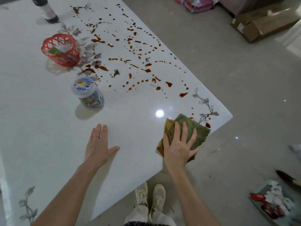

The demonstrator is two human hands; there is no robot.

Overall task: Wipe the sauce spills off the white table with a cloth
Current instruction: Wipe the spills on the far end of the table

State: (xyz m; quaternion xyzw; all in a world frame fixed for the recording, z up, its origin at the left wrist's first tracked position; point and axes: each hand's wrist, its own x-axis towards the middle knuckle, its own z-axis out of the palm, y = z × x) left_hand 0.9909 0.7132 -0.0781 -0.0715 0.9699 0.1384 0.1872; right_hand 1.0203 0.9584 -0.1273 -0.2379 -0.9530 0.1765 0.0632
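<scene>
Head view: your right hand (179, 144) lies palm-down on the cloth (197, 130), fingers straight and fanned apart, pressing it flat rather than gripping. The fingertips point away from you, toward the far right corner of the table.

- Cloth: soft, slightly nubby, dull green on top with a yellow-brown layer showing along its left edge. It looks folded and roughly square, so no clear long axis. One corner points away from you toward the spills. It sits by the table's right corner, and its near side seems to lap over the table edge.
- Left hand (99, 144): flat on bare tabletop, well apart from the cloth, fingers pressed together, thumb splayed out, thin ring on one finger.
- White table (48, 128): glossy and hard, with a lamp glare and grey floral print at the corners.
- Sauce spills (147, 70): reddish-brown drops and streaks, wet-looking, scattered across the far half. A few sit just beside the cloth's far edge.
- Clear round jar (88, 93): printed lid, upright, left of the spills.
- Red plastic lattice basket (60, 49): beyond the jar.
- Pale shoes (151, 196): on shiny grey floor below the table edge.
</scene>
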